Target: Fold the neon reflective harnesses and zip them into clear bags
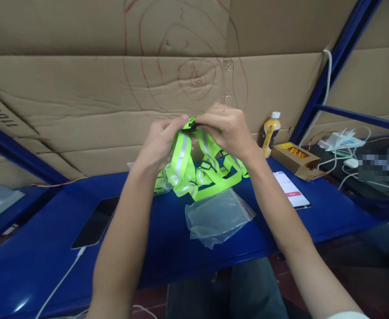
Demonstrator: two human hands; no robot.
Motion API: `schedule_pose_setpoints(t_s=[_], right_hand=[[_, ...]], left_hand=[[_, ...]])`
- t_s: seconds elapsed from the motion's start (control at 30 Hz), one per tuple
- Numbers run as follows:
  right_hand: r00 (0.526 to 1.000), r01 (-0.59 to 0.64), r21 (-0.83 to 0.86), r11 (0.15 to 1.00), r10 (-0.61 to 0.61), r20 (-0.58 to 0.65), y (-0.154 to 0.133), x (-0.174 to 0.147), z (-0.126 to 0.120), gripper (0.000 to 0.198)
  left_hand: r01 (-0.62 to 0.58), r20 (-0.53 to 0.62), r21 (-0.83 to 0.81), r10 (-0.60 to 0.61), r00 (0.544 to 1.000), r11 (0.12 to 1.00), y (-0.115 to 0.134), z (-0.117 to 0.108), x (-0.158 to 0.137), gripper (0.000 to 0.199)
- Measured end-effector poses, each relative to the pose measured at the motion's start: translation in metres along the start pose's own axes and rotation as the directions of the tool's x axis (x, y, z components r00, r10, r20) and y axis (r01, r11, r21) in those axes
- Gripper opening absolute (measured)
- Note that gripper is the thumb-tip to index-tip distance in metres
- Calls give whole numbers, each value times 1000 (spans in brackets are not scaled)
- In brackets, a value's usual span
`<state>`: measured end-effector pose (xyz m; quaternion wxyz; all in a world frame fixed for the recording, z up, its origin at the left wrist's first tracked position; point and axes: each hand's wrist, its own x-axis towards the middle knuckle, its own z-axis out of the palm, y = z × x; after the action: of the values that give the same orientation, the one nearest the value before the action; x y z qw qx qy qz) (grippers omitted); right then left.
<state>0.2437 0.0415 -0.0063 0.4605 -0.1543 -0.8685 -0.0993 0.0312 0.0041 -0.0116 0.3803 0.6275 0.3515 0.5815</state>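
Both hands are raised over the blue table, gripping a neon yellow-green reflective strap (182, 155) with silver stripes. My left hand (161, 139) pinches it between thumb and fingers. Close beside it, my right hand (227, 128) is closed on the same strap, near a small black piece (190, 126) that looks like a buckle. Loops of the strap hang down into a tangled heap of the same webbing (207, 175) on the table. In front of the heap lie clear plastic zip bags (217, 217). The fingertips of my right hand are partly hidden.
A dark phone (96, 221) with a white cable lies at left. At right are a lit phone (292, 190), an open cardboard box (295, 159) and a yellow drink bottle (270, 135). A cardboard wall (81, 88) stands behind, with blue frame posts (333, 66) at the sides.
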Motion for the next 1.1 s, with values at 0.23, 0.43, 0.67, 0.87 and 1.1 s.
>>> schedule_pose_setpoints(t_s=[0.23, 0.43, 0.67, 0.87, 1.1], right_hand=[[997, -55, 159, 986, 45, 66, 2, 0, -3, 41], [973, -230, 314, 921, 212, 90, 14, -8, -20, 61], [959, -245, 223, 943, 203, 197, 20, -8, -10, 39], [991, -134, 66, 989, 135, -7, 24, -11, 2, 33], [994, 18, -23, 1000, -20, -104, 23, -9, 22, 40]], left_hand=[[88, -25, -101, -91, 996, 991, 5, -16, 3, 37], [-225, -137, -1, 222, 965, 974, -13, -17, 11, 43], [-415, 33, 189, 417, 908, 890, -10, -8, 8, 36], [-129, 37, 52, 127, 991, 990, -1, -4, -1, 46], [56, -67, -145, -66, 996, 988, 10, -2, -1, 36]])
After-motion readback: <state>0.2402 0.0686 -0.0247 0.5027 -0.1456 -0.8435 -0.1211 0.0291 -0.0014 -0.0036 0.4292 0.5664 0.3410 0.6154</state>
